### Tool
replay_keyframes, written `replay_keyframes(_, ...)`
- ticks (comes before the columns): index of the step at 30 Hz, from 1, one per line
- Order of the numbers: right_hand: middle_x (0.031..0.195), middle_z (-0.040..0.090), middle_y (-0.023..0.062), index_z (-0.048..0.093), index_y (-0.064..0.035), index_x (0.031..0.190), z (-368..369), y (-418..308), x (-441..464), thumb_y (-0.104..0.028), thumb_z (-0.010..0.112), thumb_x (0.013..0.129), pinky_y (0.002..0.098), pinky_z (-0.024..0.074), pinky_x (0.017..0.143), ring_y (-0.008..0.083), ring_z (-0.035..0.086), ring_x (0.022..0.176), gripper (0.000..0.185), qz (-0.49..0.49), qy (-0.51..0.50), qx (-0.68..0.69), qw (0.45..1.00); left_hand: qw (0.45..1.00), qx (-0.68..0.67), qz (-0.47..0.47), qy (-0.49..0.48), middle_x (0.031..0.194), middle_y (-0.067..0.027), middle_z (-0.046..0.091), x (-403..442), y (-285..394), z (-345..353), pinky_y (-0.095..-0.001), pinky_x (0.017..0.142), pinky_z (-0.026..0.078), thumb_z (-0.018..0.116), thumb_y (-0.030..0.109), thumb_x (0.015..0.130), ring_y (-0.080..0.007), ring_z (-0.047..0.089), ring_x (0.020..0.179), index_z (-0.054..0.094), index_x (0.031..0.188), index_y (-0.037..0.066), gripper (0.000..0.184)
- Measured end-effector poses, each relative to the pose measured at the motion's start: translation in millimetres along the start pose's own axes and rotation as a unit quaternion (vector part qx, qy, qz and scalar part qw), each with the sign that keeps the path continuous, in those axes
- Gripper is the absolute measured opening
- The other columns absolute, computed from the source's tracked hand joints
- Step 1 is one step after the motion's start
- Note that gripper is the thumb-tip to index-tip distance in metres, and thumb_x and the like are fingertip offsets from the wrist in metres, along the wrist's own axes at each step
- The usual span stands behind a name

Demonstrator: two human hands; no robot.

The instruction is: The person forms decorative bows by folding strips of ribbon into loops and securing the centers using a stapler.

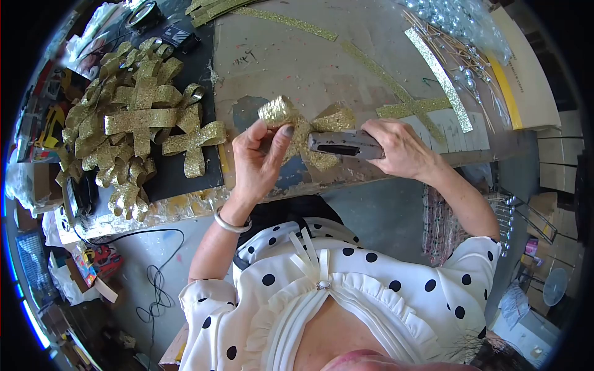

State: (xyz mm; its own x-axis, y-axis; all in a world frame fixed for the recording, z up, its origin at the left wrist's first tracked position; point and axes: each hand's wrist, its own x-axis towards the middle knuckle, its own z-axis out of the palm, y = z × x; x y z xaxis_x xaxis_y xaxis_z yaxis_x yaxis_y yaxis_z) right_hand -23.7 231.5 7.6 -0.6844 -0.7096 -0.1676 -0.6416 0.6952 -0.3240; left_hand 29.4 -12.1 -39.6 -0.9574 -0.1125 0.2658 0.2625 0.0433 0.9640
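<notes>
My left hand [263, 151] pinches a loop of a gold glitter ribbon bow [323, 162] over the table's front part. Closed around a grey metal stapler [345, 144], my right hand [401, 147] holds it level from the right. The stapler's nose lies at the middle of the bow, between its loops. Part of the bow is hidden behind the stapler and my fingers. To the left, a heap of gold ribbon bows [139, 111] lies on a black surface.
Gold glitter strips [383, 80] and a silver strip [439, 80] lie on the worktable [272, 62]. Thin sticks with silver beads [473, 80], clear plastic wrap [458, 25] and a cardboard box [532, 74] are at the right. A tape roll [143, 13] sits at the back left.
</notes>
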Motion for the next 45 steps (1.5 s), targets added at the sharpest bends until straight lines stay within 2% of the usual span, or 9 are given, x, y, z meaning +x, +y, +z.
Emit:
replay_keyframes(6, 0.083, 0.056, 0.0178, 0.049, 0.0018, 0.087, -2.7, -3.3, 5.3, -0.020, 0.076, 0.062, 0.0403, 0.0444, 0.073, 0.0323, 0.057, 0.082, 0.042, -0.138, 0.148, -0.009, 0.979, 0.992, -0.102, -0.056, -0.039, 0.078, 0.0030, 0.055, 6.0, 6.5, 4.4, -0.0158, 0.055, 0.036, 0.056, 0.015, 0.088, -0.0014, 0.044, 0.066, 0.057, 0.092, -0.001, 0.016)
replay_keyframes(8, 0.086, 0.056, 0.0189, 0.050, 0.0018, 0.087, -8.9, -7.2, 7.0, -0.019, 0.074, 0.064, 0.0405, 0.0447, 0.075, 0.0328, 0.057, 0.085, 0.040, -0.060, 0.024, 0.036, 0.997, 0.987, -0.131, -0.074, -0.055, 0.079, 0.0031, 0.055, 5.6, 7.7, 4.5, -0.0156, 0.056, 0.036, 0.055, 0.015, 0.088, -0.0014, 0.044, 0.066, 0.057, 0.092, -0.001, 0.016)
replay_keyframes(13, 0.086, 0.056, 0.0188, 0.050, 0.0021, 0.089, 14.1, 9.7, 16.4, -0.020, 0.074, 0.065, 0.0395, 0.0448, 0.074, 0.0320, 0.057, 0.084, 0.040, 0.006, -0.001, -0.007, 1.000, 0.973, -0.160, -0.164, -0.043, 0.077, 0.0041, 0.054, 7.7, -4.3, 10.1, -0.0153, 0.058, 0.035, 0.054, 0.016, 0.089, -0.0012, 0.043, 0.065, 0.057, 0.091, 0.001, 0.016)
replay_keyframes(18, 0.087, 0.056, 0.0180, 0.051, 0.0027, 0.097, 1.2, 15.9, 12.7, -0.024, 0.072, 0.068, 0.0385, 0.0446, 0.076, 0.0294, 0.057, 0.083, 0.045, -0.132, 0.161, -0.065, 0.976, 0.996, -0.051, -0.031, 0.060, 0.069, 0.0062, 0.050, 23.9, -18.7, -5.2, -0.0166, 0.054, 0.032, 0.054, 0.017, 0.089, -0.0007, 0.038, 0.061, 0.056, 0.083, 0.002, 0.016)
replay_keyframes(22, 0.087, 0.056, 0.0122, 0.051, 0.0030, 0.098, -20.2, 2.3, 3.0, -0.031, 0.069, 0.073, 0.0355, 0.0442, 0.073, 0.0241, 0.056, 0.078, 0.046, 0.042, 0.050, 0.054, 0.996, 0.989, -0.102, -0.004, 0.105, 0.077, 0.0019, 0.056, 31.6, -6.1, -11.0, -0.0196, 0.065, 0.040, 0.061, 0.008, 0.082, -0.0053, 0.050, 0.072, 0.060, 0.088, 0.003, 0.008)
replay_keyframes(24, 0.085, 0.055, 0.0080, 0.051, 0.0033, 0.096, -24.3, -4.5, 0.3, -0.032, 0.067, 0.076, 0.0330, 0.0445, 0.070, 0.0176, 0.056, 0.076, 0.044, 0.123, -0.105, 0.243, 0.956, 0.933, 0.260, 0.218, 0.119, 0.084, -0.0032, 0.057, 34.1, -5.1, -20.8, -0.0284, 0.074, 0.042, 0.066, -0.001, 0.070, -0.0161, 0.054, 0.084, 0.063, 0.089, 0.007, 0.021)
replay_keyframes(28, 0.078, 0.054, 0.0045, 0.052, -0.0001, 0.094, 7.7, -6.3, -4.0, -0.033, 0.063, 0.082, 0.0271, 0.0430, 0.065, 0.0113, 0.051, 0.072, 0.037, 0.025, -0.093, 0.490, 0.866, 0.828, 0.383, 0.401, 0.080, 0.085, -0.0031, 0.055, 24.3, 0.9, -19.4, -0.0350, 0.078, 0.041, 0.070, 0.001, 0.057, -0.0233, 0.051, 0.089, 0.066, 0.088, 0.014, 0.034)
replay_keyframes(39, 0.076, 0.054, 0.0046, 0.051, -0.0004, 0.092, 7.4, -24.9, -0.2, -0.037, 0.058, 0.085, 0.0269, 0.0441, 0.066, 0.0132, 0.053, 0.072, 0.038, 0.030, -0.152, 0.567, 0.809, 0.756, 0.441, 0.484, -0.011, 0.091, 0.0028, 0.048, 9.7, 7.8, -19.8, -0.0356, 0.079, 0.038, 0.071, 0.013, 0.051, -0.0176, 0.046, 0.091, 0.064, 0.089, 0.023, 0.040)
replay_keyframes(45, 0.078, 0.055, 0.0074, 0.049, 0.0025, 0.091, 1.4, -38.8, 0.8, -0.033, 0.056, 0.086, 0.0269, 0.0449, 0.067, 0.0128, 0.053, 0.072, 0.036, 0.109, -0.206, 0.479, 0.846, 0.762, 0.429, 0.484, -0.020, 0.091, 0.0026, 0.048, 9.6, 5.6, -18.4, -0.0355, 0.079, 0.038, 0.071, 0.014, 0.050, -0.0175, 0.047, 0.090, 0.064, 0.089, 0.022, 0.040)
